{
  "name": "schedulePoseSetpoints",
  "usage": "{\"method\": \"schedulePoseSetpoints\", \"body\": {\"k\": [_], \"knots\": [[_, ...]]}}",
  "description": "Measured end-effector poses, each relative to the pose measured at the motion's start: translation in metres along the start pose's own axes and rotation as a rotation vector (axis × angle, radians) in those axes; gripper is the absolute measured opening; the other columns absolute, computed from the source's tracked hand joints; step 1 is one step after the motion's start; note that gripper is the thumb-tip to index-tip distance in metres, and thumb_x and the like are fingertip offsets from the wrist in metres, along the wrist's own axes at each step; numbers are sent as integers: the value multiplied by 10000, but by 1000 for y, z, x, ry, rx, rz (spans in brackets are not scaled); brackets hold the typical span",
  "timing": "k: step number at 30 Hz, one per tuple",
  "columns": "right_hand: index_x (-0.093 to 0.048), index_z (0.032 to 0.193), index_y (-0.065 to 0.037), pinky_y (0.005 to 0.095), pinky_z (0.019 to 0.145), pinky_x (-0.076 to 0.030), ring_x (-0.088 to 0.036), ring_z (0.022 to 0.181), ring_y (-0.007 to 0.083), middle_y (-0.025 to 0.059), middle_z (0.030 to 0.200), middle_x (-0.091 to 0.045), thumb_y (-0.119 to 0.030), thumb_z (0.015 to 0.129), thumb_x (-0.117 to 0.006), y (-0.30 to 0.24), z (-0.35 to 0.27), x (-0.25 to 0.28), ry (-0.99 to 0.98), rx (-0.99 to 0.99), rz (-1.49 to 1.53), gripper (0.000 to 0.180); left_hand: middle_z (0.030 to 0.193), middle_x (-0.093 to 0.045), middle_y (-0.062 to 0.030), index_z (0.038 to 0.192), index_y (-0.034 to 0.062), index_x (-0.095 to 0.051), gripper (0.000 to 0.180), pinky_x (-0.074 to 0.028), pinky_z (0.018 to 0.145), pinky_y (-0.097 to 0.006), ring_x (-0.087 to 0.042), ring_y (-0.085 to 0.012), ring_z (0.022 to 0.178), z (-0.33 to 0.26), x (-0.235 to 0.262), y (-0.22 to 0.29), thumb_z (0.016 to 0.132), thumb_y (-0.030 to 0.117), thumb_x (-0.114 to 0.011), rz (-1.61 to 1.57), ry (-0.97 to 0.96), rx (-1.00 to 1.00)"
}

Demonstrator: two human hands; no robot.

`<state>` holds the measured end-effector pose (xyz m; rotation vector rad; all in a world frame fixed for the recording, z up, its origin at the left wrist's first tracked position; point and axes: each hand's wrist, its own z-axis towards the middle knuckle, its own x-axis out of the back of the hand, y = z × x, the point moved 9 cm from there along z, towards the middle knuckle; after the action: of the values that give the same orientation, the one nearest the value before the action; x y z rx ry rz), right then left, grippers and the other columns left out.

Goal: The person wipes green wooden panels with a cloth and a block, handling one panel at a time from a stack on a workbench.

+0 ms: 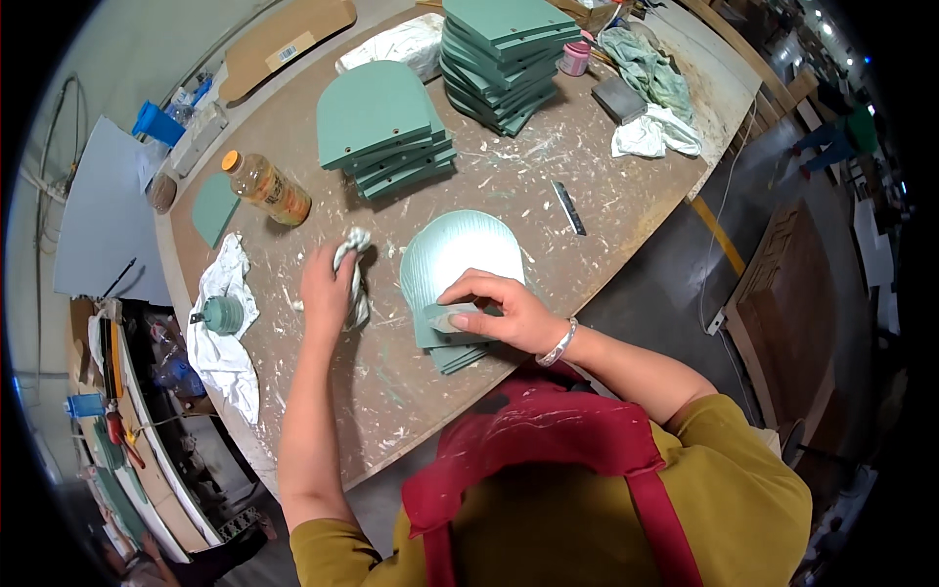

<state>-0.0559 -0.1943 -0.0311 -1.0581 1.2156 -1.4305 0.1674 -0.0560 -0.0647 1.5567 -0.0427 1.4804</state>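
Note:
A pale green panel [460, 249] with one rounded end lies in front of me, on top of a few similar panels. Its face is streaked and shines under the light. My right hand [504, 315] pinches a small, flat, pale piece [452, 318], perhaps a scraper, against the panel's near part; my fingers partly hide it. To the left, my left hand [328, 289] rests by the tabletop, fingers closed round a crumpled whitish rag [356, 242].
Two stacks of green panels, a lower one [377, 112] and a taller one [504, 59], stand farther back. A bottle with an orange cap [269, 188] lies left. A green jar [223, 314] sits on a white cloth [227, 367]. A dark flat blade [567, 208] lies right.

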Motion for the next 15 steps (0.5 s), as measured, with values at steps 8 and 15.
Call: {"method": "schedulePoseSetpoints", "body": {"k": [8, 15], "knots": [[-673, 1081, -35, 296, 725, -492, -590, 809, 186, 81, 973, -610, -199, 899, -703, 14, -9, -9, -86, 63, -73, 246, 1158, -626, -219, 1210, 49, -620, 363, -470, 912, -459, -588, -415, 1085, 28, -91, 116, 979, 323, -564, -49, -339, -314], [-666, 1023, -28, 303, 693, -495, -586, 754, 190, 82, 960, -606, -240, 883, -721, 16, -8, -8, -134, 50, -39, 259, 979, -652, -196, 1034, 34, -641, 300, -479, 801, -472, -618, -405, 934, 64, -89, 150, 974, 315, -557, -137, -369, -435]]}}
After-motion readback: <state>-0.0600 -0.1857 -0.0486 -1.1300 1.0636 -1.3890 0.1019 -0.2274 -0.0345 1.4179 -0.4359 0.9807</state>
